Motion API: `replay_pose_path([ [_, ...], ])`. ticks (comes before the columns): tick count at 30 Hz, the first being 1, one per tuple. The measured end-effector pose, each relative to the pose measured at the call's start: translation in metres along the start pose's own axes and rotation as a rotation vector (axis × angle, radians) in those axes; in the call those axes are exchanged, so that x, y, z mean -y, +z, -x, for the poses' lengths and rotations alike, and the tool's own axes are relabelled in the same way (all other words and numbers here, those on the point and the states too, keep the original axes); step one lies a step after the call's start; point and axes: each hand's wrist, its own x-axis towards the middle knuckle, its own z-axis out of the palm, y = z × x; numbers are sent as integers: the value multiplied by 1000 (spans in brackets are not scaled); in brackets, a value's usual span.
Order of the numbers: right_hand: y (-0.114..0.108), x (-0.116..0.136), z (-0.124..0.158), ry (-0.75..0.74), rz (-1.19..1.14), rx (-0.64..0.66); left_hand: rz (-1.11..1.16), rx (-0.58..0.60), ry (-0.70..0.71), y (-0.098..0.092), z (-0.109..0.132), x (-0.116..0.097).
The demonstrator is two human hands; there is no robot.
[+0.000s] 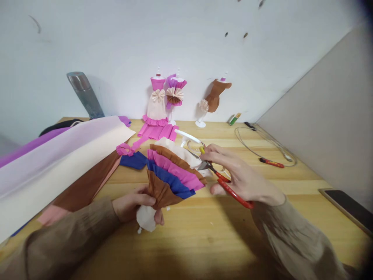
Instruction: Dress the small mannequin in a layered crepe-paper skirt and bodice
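My left hand [135, 206] is closed around a small white mannequin [146, 218] lying on its side, its head end toward me. The mannequin wears a ruffled crepe paper dress [163, 190] with brown, blue and pink tiers that fan out to the right. My right hand [239, 175] grips a pair of red-handled scissors [223, 179], whose blades are at the dress's right edge, by the upper brown ruffle. Whether the blades touch the paper I cannot tell. Something yellow [202, 150] shows at my right fingertips. Behind the dress lies a white ring-shaped stand part [188, 136].
Crepe paper rolls [72, 144] cover the left side. Three dressed mannequins, one in pink [157, 99], stand along the wall beside a grey bottle [86, 95]. Pink strips [159, 131] and blue paper [133, 160] lie mid-table. A cable [264, 142], a red cutter [271, 162] and a phone [348, 208] are rightward.
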Motion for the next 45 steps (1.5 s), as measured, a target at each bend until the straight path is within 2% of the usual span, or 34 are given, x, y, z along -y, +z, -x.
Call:
replay_pose_path([
  [9, -6, 11, 0, 3, 88, -59, -102, -159, 58, 5, 0, 0],
  [17, -6, 18, 0, 12, 160, -90, -141, -193, 49, 11, -1, -3],
  [23, -8, 23, 1, 36, 135, -88, -204, -272, 54, 17, 1, -4],
  [32, -9, 32, 1, 8, 148, -127, -281, -365, 133, 23, 3, -6],
  [36, -10, 30, 1, 35, 147, -112, -301, -341, 139, 20, 4, -8],
  [45, -14, 28, 3, 23, 139, -51, -293, -209, 116, 4, 4, -8],
])
